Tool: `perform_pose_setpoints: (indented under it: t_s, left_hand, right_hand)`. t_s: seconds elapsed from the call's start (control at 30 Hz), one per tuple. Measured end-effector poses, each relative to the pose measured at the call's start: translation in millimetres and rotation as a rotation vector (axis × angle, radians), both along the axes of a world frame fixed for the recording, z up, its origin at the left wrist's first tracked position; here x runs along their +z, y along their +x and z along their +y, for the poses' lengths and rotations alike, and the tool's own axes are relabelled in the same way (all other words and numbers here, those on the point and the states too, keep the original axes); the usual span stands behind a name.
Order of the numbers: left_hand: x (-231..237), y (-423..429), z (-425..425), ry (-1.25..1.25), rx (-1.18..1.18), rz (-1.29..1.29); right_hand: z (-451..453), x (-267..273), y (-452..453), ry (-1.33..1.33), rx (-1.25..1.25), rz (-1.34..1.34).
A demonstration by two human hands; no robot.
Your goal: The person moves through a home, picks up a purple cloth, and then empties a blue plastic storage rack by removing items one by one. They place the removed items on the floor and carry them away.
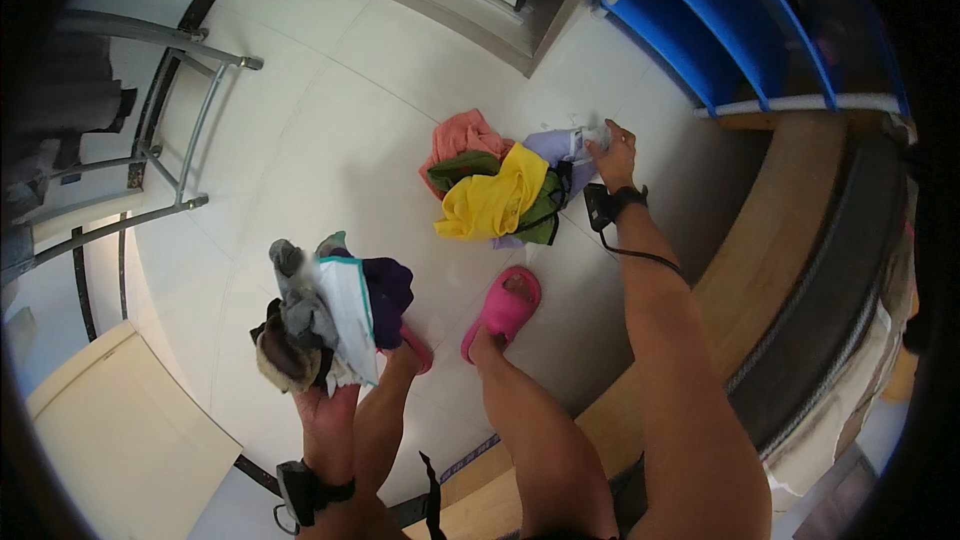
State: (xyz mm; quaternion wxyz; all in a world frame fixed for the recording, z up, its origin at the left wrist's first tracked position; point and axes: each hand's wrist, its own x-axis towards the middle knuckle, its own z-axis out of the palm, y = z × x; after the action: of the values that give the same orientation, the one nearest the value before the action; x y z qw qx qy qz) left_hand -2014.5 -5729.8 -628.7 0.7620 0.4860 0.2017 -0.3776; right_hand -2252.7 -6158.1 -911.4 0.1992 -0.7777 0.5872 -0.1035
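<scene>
A bundle of small cloth items rests on my left hand [328, 405]: a grey cloth piece [307, 315], a white cloth with a teal edge [349, 307], a dark purple cloth [386, 296] and a beige and brown furry piece [285, 356]. The bundle hides its fingers. On the floor lies a pile with a yellow cloth [491, 195], a coral cloth [465, 139], green cloths [551, 202] and a lavender cloth [551, 146]. At the pile's right end, my right hand [616, 154] has its fingers on a whitish, crumpled thing [596, 136].
A grey metal rack [199, 135] stands at the left, above a cream panel [135, 420]. Blue shelves [705, 37] are at the upper right, near a door frame [517, 52]. A wooden bed edge [772, 217] curves along the right. My feet wear pink slippers [529, 285].
</scene>
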Motion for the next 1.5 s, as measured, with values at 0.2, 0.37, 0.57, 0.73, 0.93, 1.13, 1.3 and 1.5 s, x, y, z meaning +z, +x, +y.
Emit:
perform_pose_setpoints:
  t_s: [0.2,0.37,0.57,0.73,0.93,1.13,1.3,1.5]
  left_hand:
    - [-19.6,11.2,34.3,0.14,-0.396,-0.217]
    - [-33.8,27.7,48.2,-0.206,-0.029,0.18]
    - [-18.1,21.2,25.8,0.263,-0.5,-0.422]
    - [-0.4,16.6,14.8,0.008,-0.246,-0.294]
    - [-5.6,26.1,23.9,-0.29,0.008,0.153]
    - [-6.6,25.9,30.4,-0.27,0.095,0.215]
    - [1.7,33.4,21.2,-0.161,0.024,0.123]
    - [25.5,18.9,7.9,0.026,-0.111,-0.171]
  right_hand:
    - [39.7,-16.4,16.8,0.094,-0.133,-0.109]
    - [115.5,37.3,48.1,0.028,0.636,-0.24]
    - [155.8,46.8,111.9,0.328,0.571,0.342]
    - [152.2,46.4,121.1,0.354,0.533,0.278]
    - [119.2,84.8,133.8,0.441,0.711,-0.107]
    - [130.2,11.1,193.4,0.502,0.426,0.325]
    - [149.0,2.0,144.0,0.254,0.373,-0.15]
    - [103.6,182.7,37.1,1.0,-0.016,-1.02]
